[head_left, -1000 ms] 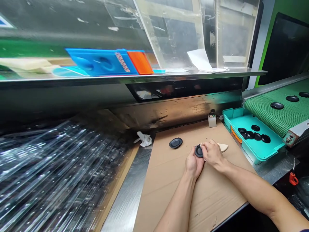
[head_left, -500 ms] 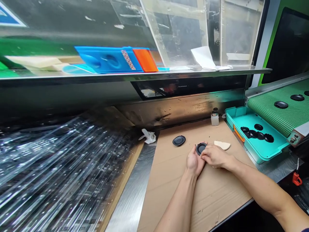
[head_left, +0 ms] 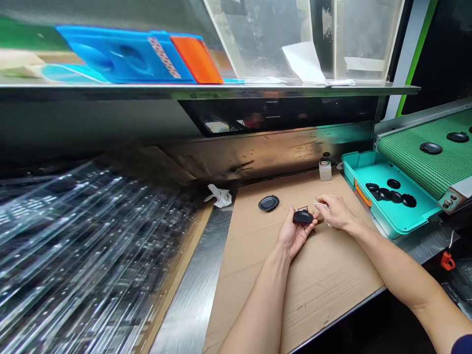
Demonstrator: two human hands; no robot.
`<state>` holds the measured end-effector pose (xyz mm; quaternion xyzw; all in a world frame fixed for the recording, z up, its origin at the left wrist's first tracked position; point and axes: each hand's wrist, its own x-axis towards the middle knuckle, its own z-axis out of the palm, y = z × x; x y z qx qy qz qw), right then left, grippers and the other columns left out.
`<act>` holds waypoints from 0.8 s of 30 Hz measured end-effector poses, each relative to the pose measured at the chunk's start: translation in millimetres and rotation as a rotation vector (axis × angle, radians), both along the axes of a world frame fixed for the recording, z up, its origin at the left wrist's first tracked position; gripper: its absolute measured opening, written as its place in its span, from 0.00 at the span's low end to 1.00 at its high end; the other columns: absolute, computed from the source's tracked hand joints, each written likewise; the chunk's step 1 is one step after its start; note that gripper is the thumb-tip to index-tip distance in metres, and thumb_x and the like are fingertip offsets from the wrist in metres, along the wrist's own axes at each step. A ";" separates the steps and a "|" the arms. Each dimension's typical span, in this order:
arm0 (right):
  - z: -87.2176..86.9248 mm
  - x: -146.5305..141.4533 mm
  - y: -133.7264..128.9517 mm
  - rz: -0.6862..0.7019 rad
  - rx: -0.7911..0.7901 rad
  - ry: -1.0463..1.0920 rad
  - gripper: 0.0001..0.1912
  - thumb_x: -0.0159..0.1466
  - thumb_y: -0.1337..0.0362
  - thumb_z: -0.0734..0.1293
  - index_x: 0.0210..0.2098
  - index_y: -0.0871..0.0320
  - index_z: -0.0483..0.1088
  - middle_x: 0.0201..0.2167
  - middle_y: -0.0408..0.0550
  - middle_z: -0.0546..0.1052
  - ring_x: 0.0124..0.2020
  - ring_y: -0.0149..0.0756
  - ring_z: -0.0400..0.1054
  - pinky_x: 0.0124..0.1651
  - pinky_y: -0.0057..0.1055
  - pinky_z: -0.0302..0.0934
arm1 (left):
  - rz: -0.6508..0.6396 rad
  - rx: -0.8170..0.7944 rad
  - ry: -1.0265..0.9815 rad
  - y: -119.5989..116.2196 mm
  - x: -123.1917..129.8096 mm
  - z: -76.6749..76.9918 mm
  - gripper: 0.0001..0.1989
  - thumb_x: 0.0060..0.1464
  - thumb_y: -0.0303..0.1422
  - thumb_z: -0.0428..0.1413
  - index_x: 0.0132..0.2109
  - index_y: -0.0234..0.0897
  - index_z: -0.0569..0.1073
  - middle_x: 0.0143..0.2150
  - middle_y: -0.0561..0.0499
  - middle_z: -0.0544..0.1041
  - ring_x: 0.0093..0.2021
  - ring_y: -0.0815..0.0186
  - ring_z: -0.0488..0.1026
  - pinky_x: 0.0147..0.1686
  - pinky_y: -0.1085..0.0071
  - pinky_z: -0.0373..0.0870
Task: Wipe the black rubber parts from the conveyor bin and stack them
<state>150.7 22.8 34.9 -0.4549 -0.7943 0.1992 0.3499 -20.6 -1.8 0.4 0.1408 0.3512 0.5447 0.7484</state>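
Observation:
My left hand (head_left: 293, 237) is closed around a round black plastic part (head_left: 303, 217), tilted up with thin prongs at its upper edge. To its right, my right hand (head_left: 336, 211) is closed with its fingers pinched on a pale piece of cloth or pad (head_left: 321, 206), mostly hidden by the fingers. A small gap separates the right fingertips from the black part. Another black round part (head_left: 268, 203) lies on the cardboard sheet (head_left: 254, 275), to the left of both hands.
A small bottle (head_left: 325, 169) stands at the cardboard's back edge. On the right, a turquoise tray (head_left: 405, 223) with several black parts sits below a green conveyor belt (head_left: 409, 142). Clear plastic trays (head_left: 84, 255) are stacked left, near crumpled white tissue (head_left: 221, 196). A metal shelf (head_left: 258, 91) runs above.
The black part has been tilted in my left hand. My right hand has moved away from it, up and right, and the pale piece that lay on the cardboard is now in its fingers.

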 end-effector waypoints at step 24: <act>-12.0 -19.0 -9.2 -0.038 0.066 -0.451 0.11 0.71 0.67 0.61 0.44 0.60 0.75 0.43 0.53 0.80 0.45 0.39 0.73 0.47 0.31 0.62 | 0.075 0.250 0.679 -14.2 26.6 -14.3 0.33 0.61 0.61 0.48 0.28 0.34 0.75 0.19 0.45 0.75 0.21 0.61 0.75 0.24 0.68 0.74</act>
